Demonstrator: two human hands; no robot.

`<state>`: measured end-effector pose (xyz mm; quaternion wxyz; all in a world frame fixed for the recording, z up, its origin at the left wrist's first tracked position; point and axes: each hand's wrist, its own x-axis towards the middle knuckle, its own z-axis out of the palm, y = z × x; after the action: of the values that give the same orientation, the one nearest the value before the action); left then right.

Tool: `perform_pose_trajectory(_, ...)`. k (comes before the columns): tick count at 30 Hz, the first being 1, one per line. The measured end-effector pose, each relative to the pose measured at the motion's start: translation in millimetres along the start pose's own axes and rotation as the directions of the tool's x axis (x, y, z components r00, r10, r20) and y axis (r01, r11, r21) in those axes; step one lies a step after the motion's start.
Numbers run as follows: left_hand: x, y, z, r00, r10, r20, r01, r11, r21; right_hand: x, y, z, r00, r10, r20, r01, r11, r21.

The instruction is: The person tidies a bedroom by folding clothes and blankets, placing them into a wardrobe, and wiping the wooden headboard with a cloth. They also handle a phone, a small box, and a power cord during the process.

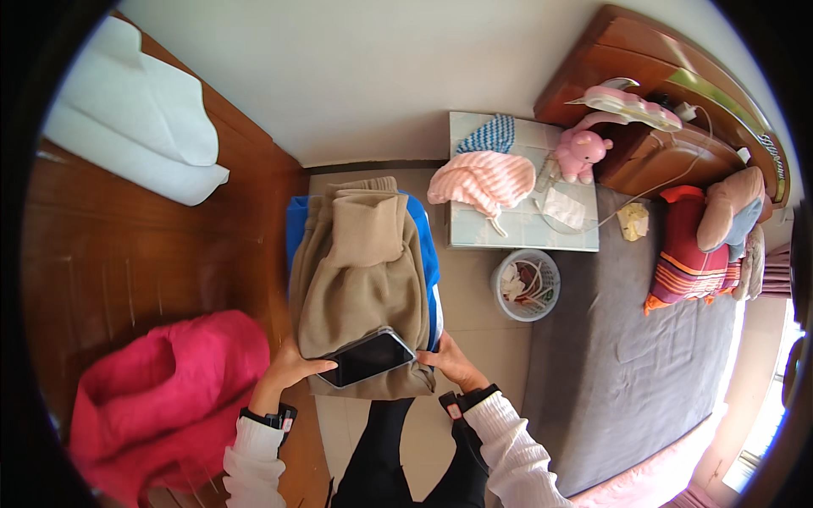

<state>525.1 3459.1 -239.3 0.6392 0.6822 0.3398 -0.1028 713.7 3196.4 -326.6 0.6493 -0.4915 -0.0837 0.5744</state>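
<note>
Between my hands is a stack of folded clothes, with a khaki garment (365,286) on top. Its ribbed cuff is folded over toward the far end. A blue garment (420,238) shows beneath it along both sides. On the near end of the stack lies a smartphone (371,359) with a dark screen and a clear case, tilted across the cloth. My left hand (295,368) grips the stack's near left edge, its thumb touching the phone's left end. At the near right edge my right hand (448,362) grips too, its thumb by the phone's right corner.
Pink cloth (171,394) and white cloth (140,108) hang on the wooden furniture (159,254) at left. Right stand a small table (527,232) with a striped towel (486,181) and pink bear lamp (584,149), a wastebasket (526,314), and a grey-covered bed (635,355) with cushions (692,254).
</note>
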Motion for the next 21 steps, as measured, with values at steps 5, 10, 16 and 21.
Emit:
perform_pose_trajectory(5,100.7,-107.3,-41.0,0.985,0.042,-0.166,-0.055,0.996,-0.075,128.4,73.4,-7.7,0.999,-0.003,-0.044,0.006,0.998,0.065)
perform_pose_trajectory(10,202.2,-218.3,-23.2,0.935,0.037,-0.353,0.123,0.899,0.42,217.8,192.1,-41.7,0.939,0.062,-0.339,-0.259,0.775,-0.577)
perform_pose_trajectory(16,196.2,-177.2,-0.4,0.913,-0.01,-0.407,0.311,0.663,0.681,189.6,119.1,-54.4,0.981,0.111,-0.159,-0.194,0.504,-0.842)
perform_pose_trajectory(21,197.3,-135.8,35.7,0.926,0.062,-0.373,0.27,0.58,0.768,171.5,-60.2,-83.2,0.918,-0.394,-0.035,0.082,0.276,-0.958)
